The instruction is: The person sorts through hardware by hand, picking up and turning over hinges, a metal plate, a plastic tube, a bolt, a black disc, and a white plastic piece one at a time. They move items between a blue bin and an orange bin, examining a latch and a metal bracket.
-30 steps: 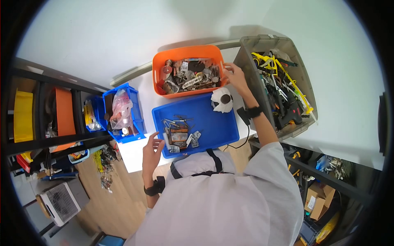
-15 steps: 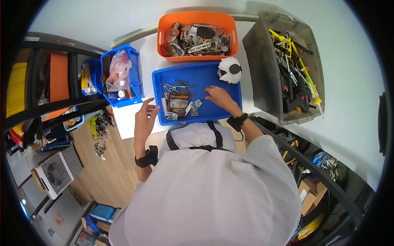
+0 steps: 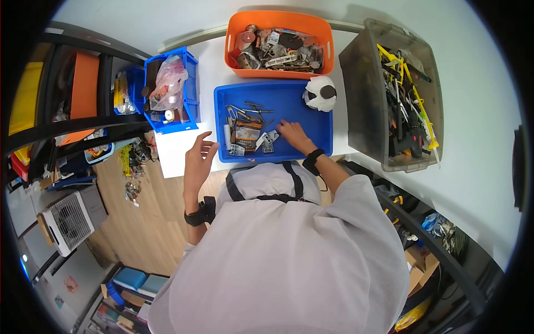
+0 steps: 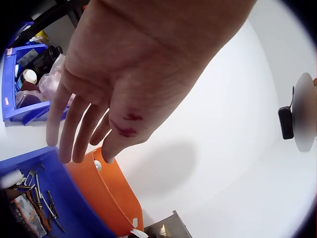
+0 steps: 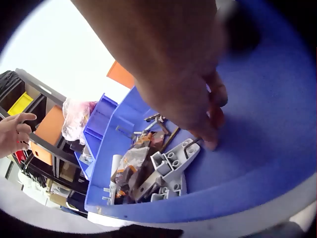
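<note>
Low over the blue tray (image 3: 303, 147), my right hand (image 3: 295, 136) has its fingers bent downward. In the right wrist view its fingertips pinch a thin dark bent rod, which looks like a hex key (image 5: 191, 143). The rod's bent end overlaps grey-white hinge-like brackets (image 5: 173, 161). Left of them lie an orange-and-grey packet (image 3: 247, 133), a white cylinder (image 3: 227, 137) and several drill bits and thin metal rods (image 3: 245, 114). My left hand (image 3: 199, 164) hovers past the tray's left edge, fingers spread and loosely bent, holding nothing.
Behind the tray stands an orange bin (image 3: 278, 73) of mixed hardware. A white roll (image 3: 320, 94) sits at the tray's back right corner. To the right is a deep grey bin (image 3: 364, 100) of tools; at left, a blue bin (image 3: 192, 106) holds a plastic bag (image 3: 169, 83).
My right hand has come from the orange bin's right end into the blue tray, then lower toward the brackets. The left hand stays beside the tray. The head view has shifted.
</note>
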### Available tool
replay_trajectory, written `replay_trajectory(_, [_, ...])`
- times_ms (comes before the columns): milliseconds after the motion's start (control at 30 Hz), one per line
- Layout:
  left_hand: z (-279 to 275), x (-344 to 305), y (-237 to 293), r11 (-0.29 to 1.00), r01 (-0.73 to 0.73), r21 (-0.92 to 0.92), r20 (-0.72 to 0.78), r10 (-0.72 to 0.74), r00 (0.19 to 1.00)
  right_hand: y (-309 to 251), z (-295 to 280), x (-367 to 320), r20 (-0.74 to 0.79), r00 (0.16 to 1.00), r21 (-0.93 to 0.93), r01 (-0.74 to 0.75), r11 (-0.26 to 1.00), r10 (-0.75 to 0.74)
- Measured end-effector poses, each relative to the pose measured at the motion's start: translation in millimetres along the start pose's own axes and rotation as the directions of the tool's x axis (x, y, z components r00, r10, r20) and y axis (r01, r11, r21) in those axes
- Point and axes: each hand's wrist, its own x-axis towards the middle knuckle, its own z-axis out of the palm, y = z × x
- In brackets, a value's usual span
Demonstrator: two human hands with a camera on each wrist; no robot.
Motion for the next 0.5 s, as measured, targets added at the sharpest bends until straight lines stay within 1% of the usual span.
replay_trajectory(167, [-0.9,2.2,0.4,1.0,-0.029,-0.003,0.001,0.029,1.0,11.7,5.4,-2.4,-0.047,0.997,-0.012,0.068,0.998,-0.069])
replay_trajectory(233, [-1.1,3.0,0.9,1.0,-0.028,-0.003,0.007,0.028,1.0,10.0,-10.5,-1.4,0.056,0.998,0.015,-0.017,1.0,0.016])
replay_trajectory(267, [-1.2,3.7,1.4,1.0,-0.026,0.0,0.014,0.026,1.0,9.2,-18.6,-2.1,0.054,0.998,0.013,-0.016,1.0,0.016])
replay_trajectory(333, [0.1,5.3,3.6,0.999,-0.034,-0.007,0.018,0.034,0.999,1.8,-42.9,-5.2,0.007,0.998,0.298,-0.056,0.953,0.056])
replay_trajectory(367, [1.1,5.5,4.8,0.999,-0.04,-0.013,0.023,0.04,0.999,-4.7,-58.1,-6.2,0.006,0.999,0.296,-0.052,0.954,0.052])
replay_trajectory(400, [1.9,6.2,5.9,0.999,-0.039,-0.013,0.019,0.039,0.999,-17.2,-81.8,-7.2,0.081,0.992,0.511,-0.124,0.851,0.096])
replay_trajectory(433, [3.0,8.0,7.2,0.998,-0.056,-0.031,0.04,0.057,0.998,-28.9,-104.0,-8.3,0.165,0.979,0.689,-0.201,0.696,0.12])
replay_trajectory(467, [4.6,9.9,9.1,0.996,-0.073,-0.048,0.061,0.076,0.995,-38.3,-122.1,-9.7,0.164,0.979,0.689,-0.199,0.697,0.117])
replay_trajectory(500, [4.7,10.7,17.1,0.996,-0.072,-0.047,0.059,0.075,0.995,-47.4,-138.9,-11.3,0.154,0.987,0.792,-0.146,0.593,0.038])
